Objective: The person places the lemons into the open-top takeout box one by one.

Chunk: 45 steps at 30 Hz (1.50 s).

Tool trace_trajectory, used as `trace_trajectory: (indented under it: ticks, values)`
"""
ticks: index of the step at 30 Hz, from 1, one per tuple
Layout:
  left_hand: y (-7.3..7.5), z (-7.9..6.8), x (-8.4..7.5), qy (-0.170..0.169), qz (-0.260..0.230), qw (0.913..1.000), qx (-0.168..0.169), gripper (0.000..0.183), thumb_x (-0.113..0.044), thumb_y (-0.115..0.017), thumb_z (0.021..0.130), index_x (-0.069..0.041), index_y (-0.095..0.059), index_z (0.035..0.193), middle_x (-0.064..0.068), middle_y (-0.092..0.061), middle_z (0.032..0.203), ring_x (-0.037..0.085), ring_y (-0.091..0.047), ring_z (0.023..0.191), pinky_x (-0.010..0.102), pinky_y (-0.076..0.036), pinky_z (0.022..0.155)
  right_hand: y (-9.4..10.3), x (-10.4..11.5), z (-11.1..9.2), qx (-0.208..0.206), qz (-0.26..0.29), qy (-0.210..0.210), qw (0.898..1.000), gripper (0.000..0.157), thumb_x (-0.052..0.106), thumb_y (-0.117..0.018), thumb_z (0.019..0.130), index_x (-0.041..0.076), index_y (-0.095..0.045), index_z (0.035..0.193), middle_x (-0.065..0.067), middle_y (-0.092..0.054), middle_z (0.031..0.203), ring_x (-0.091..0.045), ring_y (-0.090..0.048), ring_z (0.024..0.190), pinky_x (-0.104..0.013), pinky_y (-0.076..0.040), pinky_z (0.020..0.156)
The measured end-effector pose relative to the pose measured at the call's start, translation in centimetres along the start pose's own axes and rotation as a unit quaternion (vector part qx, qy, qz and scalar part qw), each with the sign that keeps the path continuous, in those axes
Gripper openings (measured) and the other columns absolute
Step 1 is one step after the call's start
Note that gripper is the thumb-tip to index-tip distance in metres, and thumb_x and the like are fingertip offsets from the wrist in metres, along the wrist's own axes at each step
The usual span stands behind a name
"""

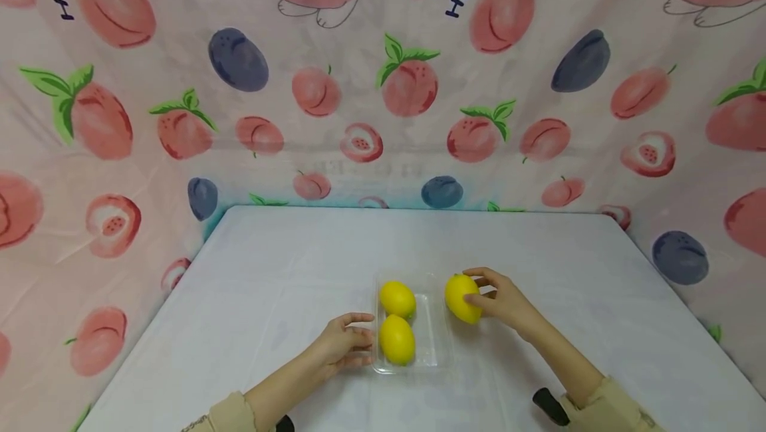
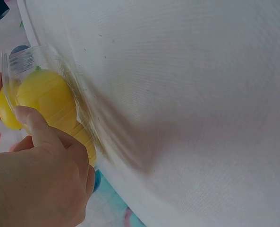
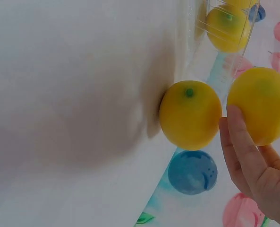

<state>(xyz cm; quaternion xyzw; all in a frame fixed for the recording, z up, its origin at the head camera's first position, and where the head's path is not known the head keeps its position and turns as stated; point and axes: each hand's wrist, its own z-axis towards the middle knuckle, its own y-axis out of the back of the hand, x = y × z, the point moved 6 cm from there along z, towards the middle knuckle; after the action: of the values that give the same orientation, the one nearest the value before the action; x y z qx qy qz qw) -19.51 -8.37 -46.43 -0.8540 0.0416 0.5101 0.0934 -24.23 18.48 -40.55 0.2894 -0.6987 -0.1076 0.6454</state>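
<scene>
My left hand [image 1: 344, 344] holds the left side of a clear plastic box [image 1: 427, 332], its fingertips at the wall. Two yellow lemons [image 1: 397, 340] lie one behind the other along that side of the box. Just right of the box, my right hand [image 1: 505, 300] grips another lemon [image 1: 463, 298] between thumb and fingers. In the right wrist view, this held lemon [image 3: 260, 106] is raised off the tabletop. A further lemon [image 3: 190, 115] rests on the table beside it there; in the head view I cannot make it out separately.
A white-covered table [image 1: 287, 259] spreads under everything. Behind and at both sides hangs a pink cloth [image 1: 359, 166] printed with fruit. A dark object [image 1: 550, 407] shows by the right sleeve.
</scene>
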Motion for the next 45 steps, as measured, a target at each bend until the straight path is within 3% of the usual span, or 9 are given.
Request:
trace_trajectory:
  ticks: [11, 19, 32, 45]
  values:
    - [0.0, -0.1, 0.1, 0.001, 0.001, 1.0, 0.001, 0.043, 0.004, -0.057, 0.088, 0.002, -0.045, 0.13, 0.0, -0.055, 0.082, 0.012, -0.057, 0.069, 0.028, -0.06, 0.065, -1.2, 1.0, 0.8, 0.006, -0.002, 0.003, 1.0, 0.047, 0.017, -0.063, 0.088, 0.004, -0.049, 0.131, -0.026, -0.049, 0.124, -0.025, -0.059, 0.09, -0.033, -0.058, 0.075]
    - [0.1, 0.0, -0.1, 0.002, 0.001, 1.0, -0.004, 0.043, 0.003, -0.059, 0.087, 0.002, -0.046, 0.129, 0.002, -0.055, 0.084, 0.012, -0.057, 0.068, 0.029, -0.06, 0.065, -1.8, 2.3, 1.2, 0.007, -0.021, 0.023, 0.999, 0.047, 0.019, -0.064, 0.088, 0.003, -0.049, 0.13, -0.026, -0.052, 0.123, -0.029, -0.059, 0.098, -0.041, -0.055, 0.087]
    - [0.2, 0.1, 0.0, -0.003, -0.004, 1.0, 0.0, 0.043, 0.004, -0.057, 0.088, 0.003, -0.045, 0.13, 0.002, -0.056, 0.083, 0.011, -0.057, 0.067, 0.029, -0.06, 0.065, -2.7, 3.3, 2.4, -0.003, -0.043, 0.019, 0.999, 0.045, 0.019, -0.066, 0.087, 0.007, -0.052, 0.128, -0.023, -0.055, 0.12, -0.028, -0.059, 0.095, -0.038, -0.057, 0.082]
    - [0.2, 0.1, 0.0, 0.0, -0.003, 1.0, -0.003, 0.043, 0.006, -0.056, 0.088, 0.003, -0.045, 0.129, 0.001, -0.056, 0.083, 0.011, -0.057, 0.068, 0.03, -0.06, 0.066, -3.7, 4.1, 2.9, -0.008, -0.101, 0.052, 0.993, 0.043, 0.016, -0.068, 0.085, 0.002, -0.054, 0.123, -0.022, -0.059, 0.112, -0.026, -0.059, 0.086, -0.038, -0.055, 0.08]
